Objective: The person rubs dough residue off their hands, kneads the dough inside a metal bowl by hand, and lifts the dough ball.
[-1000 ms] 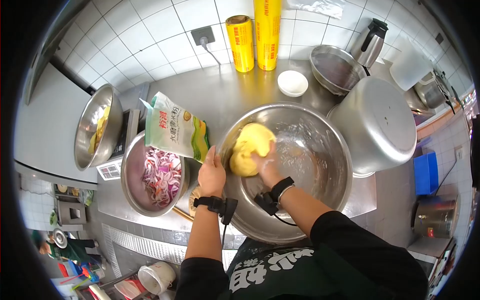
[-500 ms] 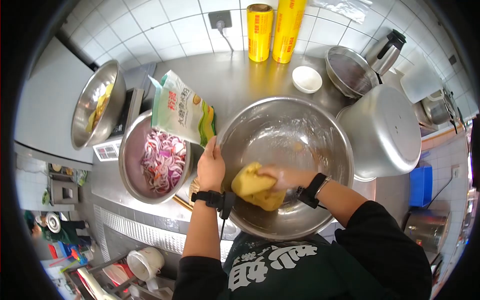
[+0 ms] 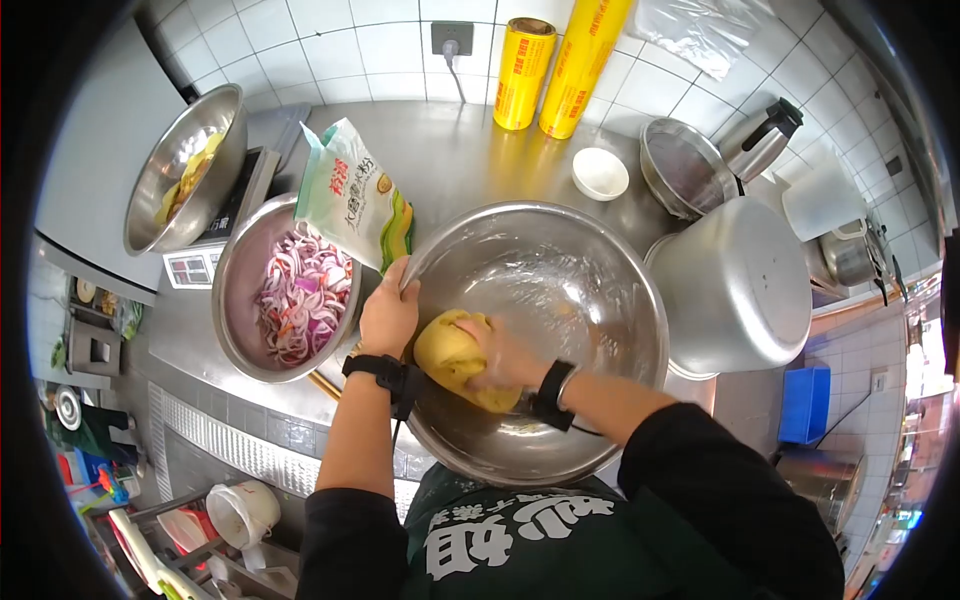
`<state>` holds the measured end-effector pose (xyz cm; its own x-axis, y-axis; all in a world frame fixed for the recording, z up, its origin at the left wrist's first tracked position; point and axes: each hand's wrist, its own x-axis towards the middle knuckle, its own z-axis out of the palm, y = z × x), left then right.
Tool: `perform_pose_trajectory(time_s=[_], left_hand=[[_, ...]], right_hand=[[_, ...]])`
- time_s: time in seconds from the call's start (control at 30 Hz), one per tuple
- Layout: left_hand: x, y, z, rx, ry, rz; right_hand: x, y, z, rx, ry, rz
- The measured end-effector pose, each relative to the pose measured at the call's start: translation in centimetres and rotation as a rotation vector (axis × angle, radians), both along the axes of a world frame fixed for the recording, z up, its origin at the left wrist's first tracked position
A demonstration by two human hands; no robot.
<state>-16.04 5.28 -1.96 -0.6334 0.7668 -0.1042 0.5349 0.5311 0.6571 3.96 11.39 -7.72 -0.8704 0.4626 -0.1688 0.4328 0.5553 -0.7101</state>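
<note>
A large steel bowl holds a lump of yellow dough against its left side. My right hand, somewhat blurred, presses on the dough with its fingers bent round the right part. At the bowl's left rim is my left hand, its fingers closed on the rim and the thumb upward. A green and white flour bag stands just beyond my left hand, leaning over a bowl of sliced red onion.
Behind are a small white bowl, yellow film rolls and a strainer bowl. A large upturned pot stands right. A tilted steel bowl sits on a scale at left. Another person is far left.
The dough has been folded and pressed into a rounder lump, and my right hand has moved down onto it. My left hand stays at the rim. The camera view has shifted.
</note>
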Motion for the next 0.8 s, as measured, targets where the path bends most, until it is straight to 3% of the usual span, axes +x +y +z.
perform_pose_trajectory(time_s=[0.03, 0.1, 0.2, 0.27, 0.33, 0.57, 0.8], left_hand=[[-0.1, -0.3, 0.1, -0.008, 0.000, -0.032], [-0.7, -0.4, -0.2, 0.017, 0.002, -0.103], [-1.4, -0.3, -1.2, 0.079, -0.017, -0.196], [-1.5, -0.1, -0.5, 0.006, -0.030, -0.238], [-1.3, -0.2, -1.1, 0.021, -0.048, -0.246], [-0.6, 0.1, 0.6, -0.040, -0.071, -0.173], [0.4, 0.6, 0.8, -0.057, -0.030, -0.121]], right_hand=[[-0.5, 1.6, -0.4, -0.068, 0.005, 0.036], [-1.3, 4.3, 2.1, 0.101, 0.010, 0.227], [-2.4, 5.6, 9.9, 0.563, -0.121, 0.573], [-2.4, 8.7, 9.0, 0.887, 0.059, 0.743], [-1.6, 13.3, 5.9, 0.974, 0.202, 0.797], [7.4, 14.3, 6.9, 0.624, -0.343, 0.413], [15.6, 7.2, 6.2, 0.176, -0.567, 0.221]])
